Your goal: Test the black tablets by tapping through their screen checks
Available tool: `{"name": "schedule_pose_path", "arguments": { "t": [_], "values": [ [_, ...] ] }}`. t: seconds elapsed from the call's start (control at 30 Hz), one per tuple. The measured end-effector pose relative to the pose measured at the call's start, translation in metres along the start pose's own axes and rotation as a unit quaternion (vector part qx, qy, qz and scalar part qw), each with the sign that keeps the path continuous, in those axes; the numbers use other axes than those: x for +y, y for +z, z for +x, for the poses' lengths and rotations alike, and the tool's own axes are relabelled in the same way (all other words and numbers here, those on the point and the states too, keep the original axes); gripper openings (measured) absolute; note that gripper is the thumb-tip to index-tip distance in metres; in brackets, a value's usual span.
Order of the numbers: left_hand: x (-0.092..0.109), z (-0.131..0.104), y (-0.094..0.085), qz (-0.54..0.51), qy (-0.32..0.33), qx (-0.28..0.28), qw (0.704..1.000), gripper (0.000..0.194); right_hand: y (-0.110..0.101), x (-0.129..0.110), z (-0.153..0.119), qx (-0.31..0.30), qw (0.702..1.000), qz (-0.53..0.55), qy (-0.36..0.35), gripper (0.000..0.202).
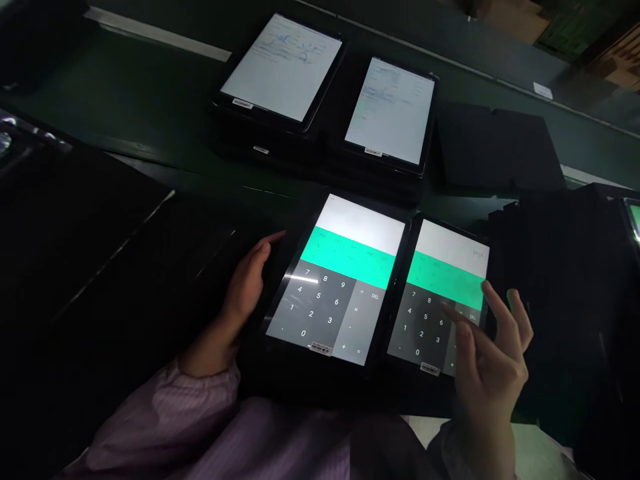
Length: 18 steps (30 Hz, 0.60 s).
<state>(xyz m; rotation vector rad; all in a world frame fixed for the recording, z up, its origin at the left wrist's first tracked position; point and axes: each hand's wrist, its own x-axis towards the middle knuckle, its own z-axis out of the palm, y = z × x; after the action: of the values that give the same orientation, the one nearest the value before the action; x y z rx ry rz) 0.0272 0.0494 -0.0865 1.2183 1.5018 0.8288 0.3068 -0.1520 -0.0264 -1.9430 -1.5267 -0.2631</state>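
Two tablets with lit calculator screens lie side by side in front of me. My left hand (246, 283) is at the left edge of the left tablet (325, 300), its fingers apart and partly in shadow; it holds nothing that I can see. Over the right tablet (425, 317) is my right hand (493, 340), index finger pointing at the keypad near the 9 key, the other fingers spread and raised. Whether that fingertip touches the glass cannot be made out. A small barcode label sits on the lower edge of each tablet.
Beyond them, two more lit tablets (285, 67) (393, 110) rest on dark stacks. A flat dark block (497, 148) lies at the back right. Dark bulky shapes stand at both sides, with part of another lit screen (635, 217) at the right edge.
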Motion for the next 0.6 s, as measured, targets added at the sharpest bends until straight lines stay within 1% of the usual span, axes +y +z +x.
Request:
{"name": "schedule_pose_path", "arguments": {
  "t": [0.1, 0.27, 0.43, 0.47, 0.5, 0.53, 0.6],
  "values": [
    [0.001, -0.001, 0.0, 0.016, 0.007, 0.006, 1.0, 0.058, 0.006, -0.005, -0.002, -0.012, 1.0, 0.0, -0.016, 0.022],
    [0.003, -0.001, 0.0, 0.027, 0.005, 0.008, 1.0, 0.057, 0.014, -0.011, 0.0, -0.012, 0.999, -0.025, -0.023, 0.019],
    [0.002, -0.003, -0.001, 0.014, 0.009, 0.002, 1.0, 0.053, 0.017, -0.02, 0.005, -0.083, 0.996, -0.009, -0.042, 0.025],
    [0.001, -0.004, -0.001, 0.015, 0.011, 0.002, 1.0, 0.052, 0.016, -0.018, 0.006, -0.082, 0.996, -0.009, -0.042, 0.024],
    [0.001, -0.005, -0.001, 0.017, 0.011, 0.004, 1.0, 0.051, 0.014, -0.015, 0.007, -0.068, 0.997, -0.014, -0.036, 0.023],
    [0.001, -0.006, -0.001, 0.018, 0.009, 0.009, 1.0, 0.05, 0.012, -0.01, 0.007, -0.043, 0.998, -0.024, -0.025, 0.022],
    [0.001, -0.008, -0.001, 0.018, 0.001, 0.024, 1.0, 0.047, 0.006, 0.003, 0.007, 0.008, 0.998, -0.053, 0.019, 0.023]
  ]
}}
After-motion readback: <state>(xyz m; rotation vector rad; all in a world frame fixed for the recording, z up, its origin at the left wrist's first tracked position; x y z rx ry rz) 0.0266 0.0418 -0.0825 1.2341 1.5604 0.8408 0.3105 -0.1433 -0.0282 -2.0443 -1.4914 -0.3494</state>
